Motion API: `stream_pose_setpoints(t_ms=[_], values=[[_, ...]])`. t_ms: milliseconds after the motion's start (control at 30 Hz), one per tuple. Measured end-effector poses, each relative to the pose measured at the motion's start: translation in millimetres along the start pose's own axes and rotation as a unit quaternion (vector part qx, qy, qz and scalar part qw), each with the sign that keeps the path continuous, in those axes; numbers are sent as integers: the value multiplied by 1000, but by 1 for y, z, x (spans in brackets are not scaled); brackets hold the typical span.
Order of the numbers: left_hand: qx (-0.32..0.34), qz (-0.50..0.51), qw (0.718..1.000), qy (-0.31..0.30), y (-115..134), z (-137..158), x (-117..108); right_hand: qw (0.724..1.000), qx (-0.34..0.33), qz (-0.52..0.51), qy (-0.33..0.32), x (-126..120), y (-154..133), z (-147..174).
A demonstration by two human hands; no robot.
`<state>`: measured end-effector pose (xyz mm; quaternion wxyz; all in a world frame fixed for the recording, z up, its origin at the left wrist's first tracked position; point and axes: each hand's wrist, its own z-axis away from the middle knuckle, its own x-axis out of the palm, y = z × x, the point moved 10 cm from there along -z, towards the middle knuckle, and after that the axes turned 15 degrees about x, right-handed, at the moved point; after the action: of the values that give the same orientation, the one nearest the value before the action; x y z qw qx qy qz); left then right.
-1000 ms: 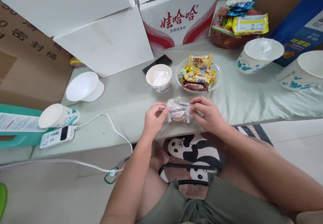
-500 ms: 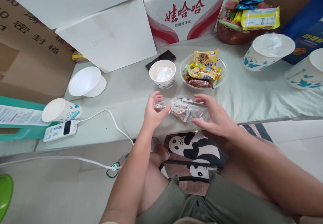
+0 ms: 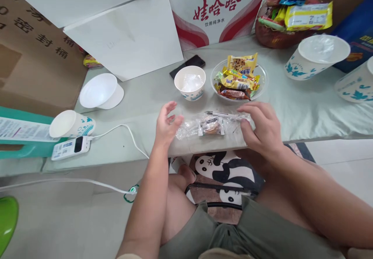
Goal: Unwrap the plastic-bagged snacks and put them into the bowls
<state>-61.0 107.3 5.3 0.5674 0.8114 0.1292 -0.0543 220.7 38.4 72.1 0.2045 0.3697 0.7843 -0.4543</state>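
Observation:
A clear crinkled plastic bag lies near the front edge of the cloth-covered table. On or inside it, I cannot tell which, is a small wrapped brown snack. Behind the snack lies a thin pen-like stick. My left hand hovers at the bag's left end, fingers curved and apart, holding nothing. At the other end, the thumb and forefinger of my right hand pinch the plastic. Just beyond stand a paper bowl with clear plastic in it and a clear bowl of wrapped snacks.
A dark phone lies behind the paper bowl. To the left are a white bowl, a tipped paper cup and a power bank with a white cable. Large paper buckets stand right; boxes line the back.
My hands have moved apart, and my left hand has let go of the plastic. The bag now lies flatter and more spread out, with the snack showing clearly. The view has shifted slightly.

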Motion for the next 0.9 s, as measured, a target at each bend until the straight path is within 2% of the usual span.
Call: stream_pose_setpoints(t_ms=[67,133,167,233,300,400,500,567,600,667,767,833,900], values=[[17,33,995,-94,5,1,19,993,-110,-51,14,-6,-32,12],[36,49,985,-163,14,4,32,976,-193,-90,-39,6,-59,28],[47,43,980,-190,19,6,36,970,-207,-96,-79,17,-67,34],[58,8,974,-220,24,9,41,966,-192,-81,-150,43,-74,41],[28,-37,980,-195,19,11,38,971,-151,-49,-180,64,-69,40],[-48,-52,992,-100,3,14,28,982,-52,21,-178,81,-48,28],[-115,-8,993,-34,-10,18,26,984,45,91,-144,80,-24,12],[-169,18,985,-7,-16,21,27,986,66,115,-97,72,-20,2],[-193,28,981,-1,-19,23,28,989,57,115,-73,67,-23,-1],[-218,46,975,-4,-19,24,30,995,-3,86,-58,65,-40,-5],[-205,67,976,-5,-14,21,31,987,-97,47,-123,79,-66,0],[-194,72,978,-2,-13,19,30,980,-107,65,-156,89,-70,3],[-193,71,979,1,-14,19,28,979,-105,97,-146,90,-69,3]])
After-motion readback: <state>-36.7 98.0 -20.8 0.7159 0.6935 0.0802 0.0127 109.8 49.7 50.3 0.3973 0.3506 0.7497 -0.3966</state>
